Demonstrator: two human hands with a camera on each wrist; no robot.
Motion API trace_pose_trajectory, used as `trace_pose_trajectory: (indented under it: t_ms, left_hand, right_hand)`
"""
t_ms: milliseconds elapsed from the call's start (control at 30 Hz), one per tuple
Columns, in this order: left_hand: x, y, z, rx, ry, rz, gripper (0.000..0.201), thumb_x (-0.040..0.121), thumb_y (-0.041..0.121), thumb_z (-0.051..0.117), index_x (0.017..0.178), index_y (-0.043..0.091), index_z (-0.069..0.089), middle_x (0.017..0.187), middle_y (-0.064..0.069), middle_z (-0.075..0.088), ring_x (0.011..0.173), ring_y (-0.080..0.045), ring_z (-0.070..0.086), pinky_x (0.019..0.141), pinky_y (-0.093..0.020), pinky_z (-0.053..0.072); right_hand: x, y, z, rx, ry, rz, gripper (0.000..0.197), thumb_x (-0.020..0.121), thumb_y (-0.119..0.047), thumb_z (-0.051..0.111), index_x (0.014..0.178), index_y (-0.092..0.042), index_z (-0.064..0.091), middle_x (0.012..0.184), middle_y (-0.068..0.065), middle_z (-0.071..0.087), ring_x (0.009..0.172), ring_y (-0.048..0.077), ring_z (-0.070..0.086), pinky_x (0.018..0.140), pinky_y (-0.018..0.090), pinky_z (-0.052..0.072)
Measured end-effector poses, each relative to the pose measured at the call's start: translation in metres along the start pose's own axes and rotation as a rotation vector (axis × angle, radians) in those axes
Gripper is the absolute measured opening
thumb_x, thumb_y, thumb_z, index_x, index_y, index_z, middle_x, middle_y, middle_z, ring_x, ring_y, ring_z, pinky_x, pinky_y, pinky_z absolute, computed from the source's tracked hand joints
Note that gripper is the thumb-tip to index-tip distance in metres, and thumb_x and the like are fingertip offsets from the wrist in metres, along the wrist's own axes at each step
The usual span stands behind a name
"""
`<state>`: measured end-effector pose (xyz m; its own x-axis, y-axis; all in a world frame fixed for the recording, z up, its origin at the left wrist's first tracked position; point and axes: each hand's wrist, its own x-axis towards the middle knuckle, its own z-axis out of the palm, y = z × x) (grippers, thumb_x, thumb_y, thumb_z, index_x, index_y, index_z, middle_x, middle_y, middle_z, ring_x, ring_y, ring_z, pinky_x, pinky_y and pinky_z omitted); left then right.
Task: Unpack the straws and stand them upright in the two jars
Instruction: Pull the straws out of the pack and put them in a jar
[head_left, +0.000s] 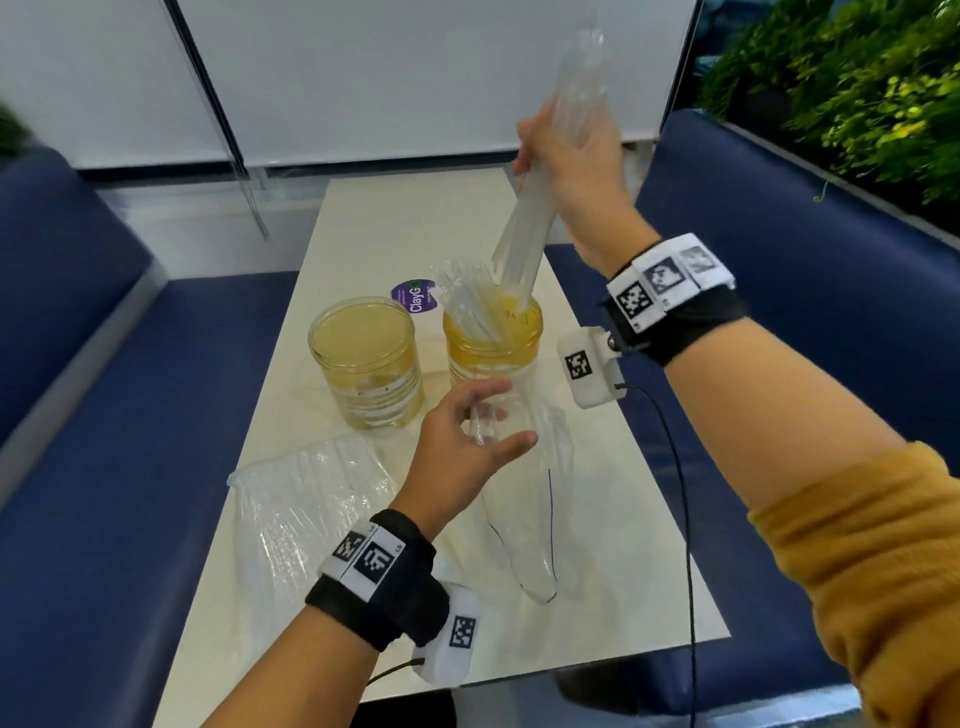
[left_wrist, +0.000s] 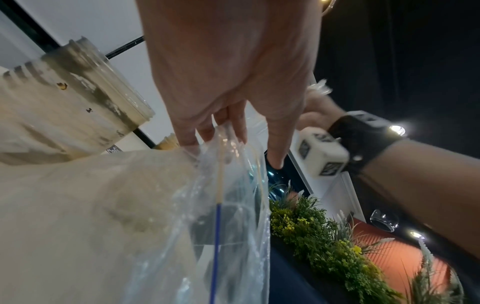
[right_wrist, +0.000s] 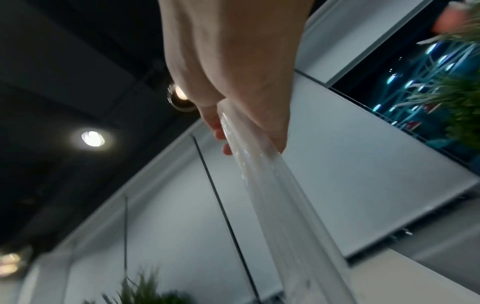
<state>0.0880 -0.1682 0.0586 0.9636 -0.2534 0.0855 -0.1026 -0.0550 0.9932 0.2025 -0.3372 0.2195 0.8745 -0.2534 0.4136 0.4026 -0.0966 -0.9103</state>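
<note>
Cream table (head_left: 623, 519) between 2 blue benches (head_left: 93, 415); blinds (head_left: 415, 78) behind.

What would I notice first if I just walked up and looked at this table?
Probably the raised right hand gripping a bundle of clear plastic straws, its lower end dipping into the right-hand yellowish glass jar, which already holds straws. Beside it stands an empty matching jar, and nearer, the left hand holds a clear plastic bag over the cream table.
</note>
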Motion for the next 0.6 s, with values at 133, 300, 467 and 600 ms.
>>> trace_pose_trajectory:
  t_ms: [133,300,467,600]
  left_hand:
    - [-0.002,-0.002,-0.003,-0.002,-0.024,0.013,0.049,0.078,0.008,0.084,0.123,0.019,0.066,0.125,0.002,0.066,0.105,-0.009,0.066,0.077,-0.024,0.059]
    - [-0.001,-0.003,-0.007,0.007,-0.048,0.022,0.044,0.083,-0.001,0.076,0.121,0.018,0.065,0.126,0.005,0.065,0.104,-0.009,0.067,0.070,-0.015,0.052]
    - [0.003,-0.003,-0.012,0.018,-0.031,0.038,0.045,0.085,-0.005,0.071,0.123,0.017,0.064,0.123,0.004,0.066,0.105,-0.007,0.068,0.065,-0.015,0.051]
    - [0.005,-0.004,-0.012,0.015,-0.021,0.034,0.045,0.085,-0.005,0.071,0.124,0.017,0.064,0.124,0.005,0.066,0.105,-0.006,0.068,0.067,-0.018,0.054]
  right_hand:
    - [0.016,0.064,0.014,-0.095,-0.040,0.093,0.019,0.095,-0.021,0.067,0.107,-0.016,0.053,0.092,0.004,0.063,0.082,0.014,0.064,0.078,0.025,0.051]
    - [0.018,0.120,0.024,-0.192,-0.098,0.190,0.025,0.090,-0.029,0.071,0.104,-0.017,0.055,0.100,0.007,0.064,0.099,0.026,0.067,0.096,0.045,0.053]
    - [0.006,0.157,0.017,-0.378,-0.114,0.359,0.041,0.081,-0.039,0.076,0.111,-0.016,0.058,0.108,0.006,0.068,0.105,0.026,0.066,0.095,0.047,0.054]
    - [0.005,0.152,0.006,-0.380,-0.090,0.299,0.067,0.067,-0.034,0.091,0.123,-0.018,0.057,0.115,-0.003,0.064,0.109,0.015,0.061,0.089,0.027,0.052]
